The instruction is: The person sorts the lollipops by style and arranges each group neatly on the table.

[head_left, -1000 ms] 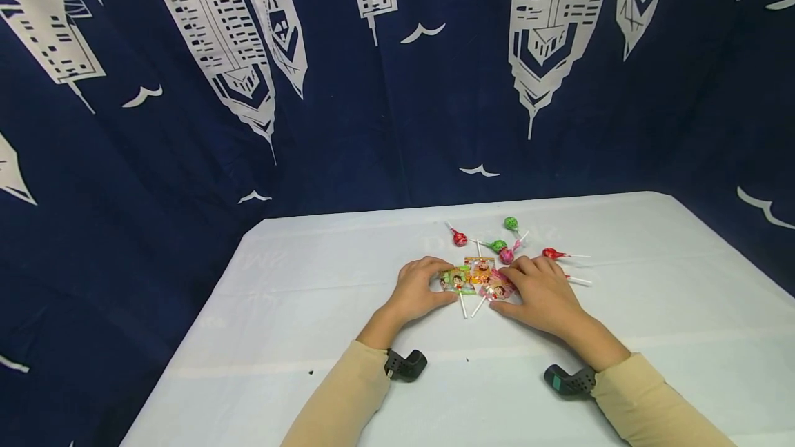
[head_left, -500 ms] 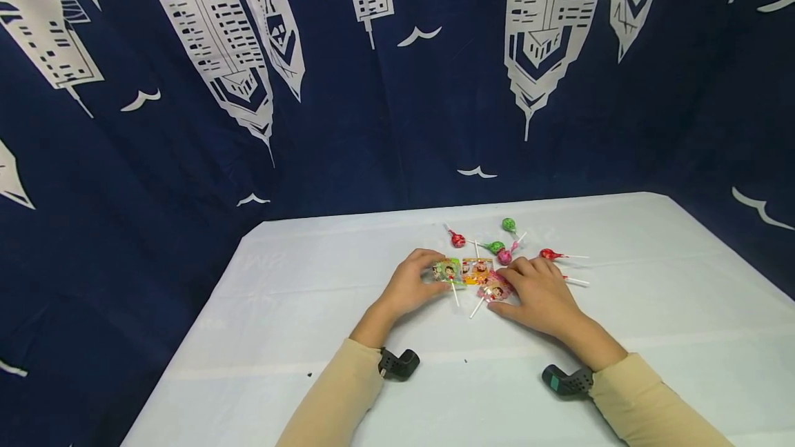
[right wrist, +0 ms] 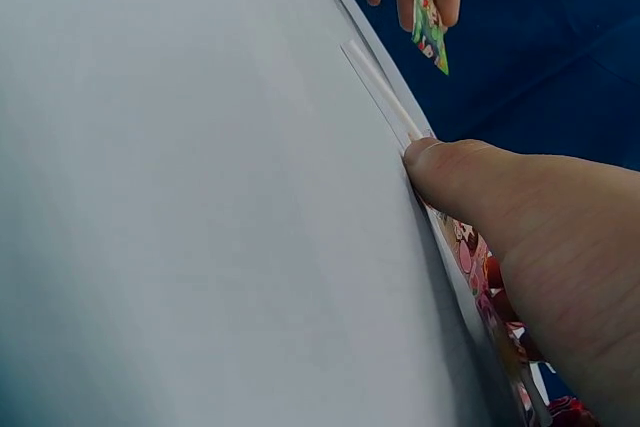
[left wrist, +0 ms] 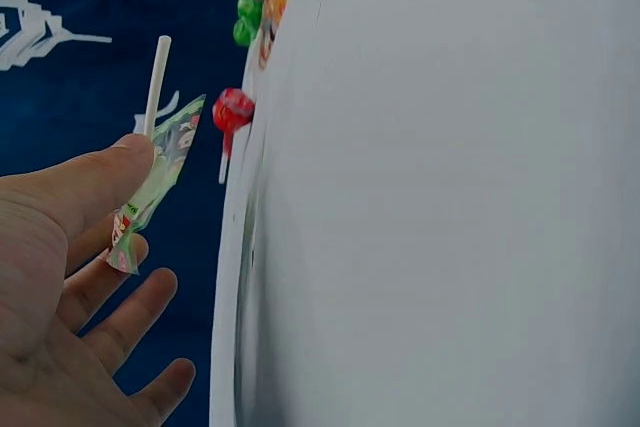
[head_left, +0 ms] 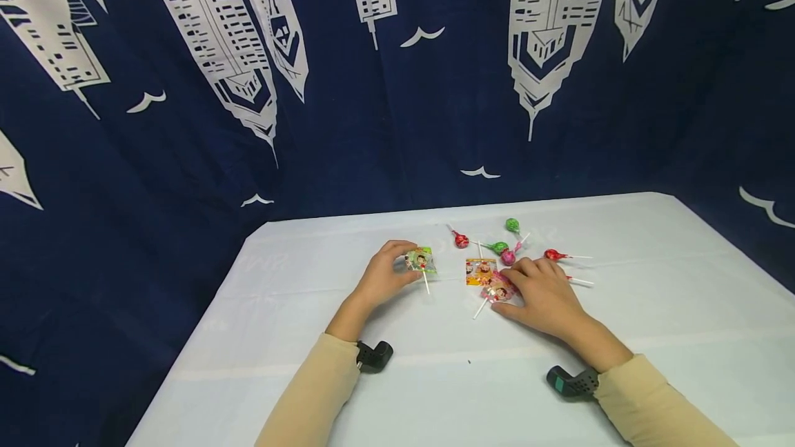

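My left hand (head_left: 380, 281) pinches a flat lollipop in a green printed wrapper (head_left: 422, 259) between thumb and fingers. In the left wrist view this green lollipop (left wrist: 165, 172) has its white stick pointing up past the thumb. My right hand (head_left: 542, 295) stays low on the table, thumb and fingers around a flat pink-wrapped lollipop (head_left: 497, 290). Its white stick (right wrist: 385, 92) lies beside the thumb in the right wrist view. An orange-wrapped lollipop (head_left: 478, 272) lies just beyond, overlapped by the pink one, its stick pointing away.
Round lollipops lie behind the hands: a red one (head_left: 461, 241), two green ones (head_left: 499, 247) and a pink one (head_left: 508, 256). Another red one (head_left: 551, 254) is beyond the right hand. The white table (head_left: 310, 261) ends at a dark blue curtain (head_left: 397, 130).
My left hand has carried the green-wrapped lollipop left and away from the orange and pink ones. The right hand has kept its place at the pink-wrapped lollipop.
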`<state>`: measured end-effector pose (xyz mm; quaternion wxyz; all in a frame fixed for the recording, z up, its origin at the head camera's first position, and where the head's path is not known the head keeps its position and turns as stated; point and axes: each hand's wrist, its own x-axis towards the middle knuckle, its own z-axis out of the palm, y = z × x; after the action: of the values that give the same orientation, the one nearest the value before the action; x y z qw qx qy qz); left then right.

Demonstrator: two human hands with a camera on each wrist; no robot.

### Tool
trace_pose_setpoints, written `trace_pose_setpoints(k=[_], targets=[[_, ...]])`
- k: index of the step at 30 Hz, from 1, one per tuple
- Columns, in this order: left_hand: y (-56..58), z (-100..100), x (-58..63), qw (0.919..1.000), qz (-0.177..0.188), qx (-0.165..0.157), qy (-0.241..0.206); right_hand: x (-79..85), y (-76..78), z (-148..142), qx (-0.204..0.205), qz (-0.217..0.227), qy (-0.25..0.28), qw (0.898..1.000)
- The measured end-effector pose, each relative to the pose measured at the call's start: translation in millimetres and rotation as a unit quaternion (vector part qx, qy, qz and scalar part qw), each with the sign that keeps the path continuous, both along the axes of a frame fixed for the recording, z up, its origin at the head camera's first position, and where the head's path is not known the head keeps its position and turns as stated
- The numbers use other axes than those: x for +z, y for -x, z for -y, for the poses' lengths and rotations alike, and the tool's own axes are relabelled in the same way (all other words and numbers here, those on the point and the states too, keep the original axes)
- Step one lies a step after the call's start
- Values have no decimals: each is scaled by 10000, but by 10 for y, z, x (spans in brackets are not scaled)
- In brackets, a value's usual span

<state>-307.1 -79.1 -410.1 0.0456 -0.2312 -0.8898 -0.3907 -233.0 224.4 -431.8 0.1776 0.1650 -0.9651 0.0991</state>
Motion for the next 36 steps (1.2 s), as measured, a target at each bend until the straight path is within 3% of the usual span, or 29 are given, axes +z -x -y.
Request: trace_pose_setpoints(k=[16,25,36], targets=[[171,560,25,9977,140,624,226,-25,29,14,110,-62,72,9999],[226,832,32,9954,629,649,331,-50,36,12,114,-100,71,9999],[293,1044,-26,9919,875,747,545,-71,34,6,108,-198,128,9997]])
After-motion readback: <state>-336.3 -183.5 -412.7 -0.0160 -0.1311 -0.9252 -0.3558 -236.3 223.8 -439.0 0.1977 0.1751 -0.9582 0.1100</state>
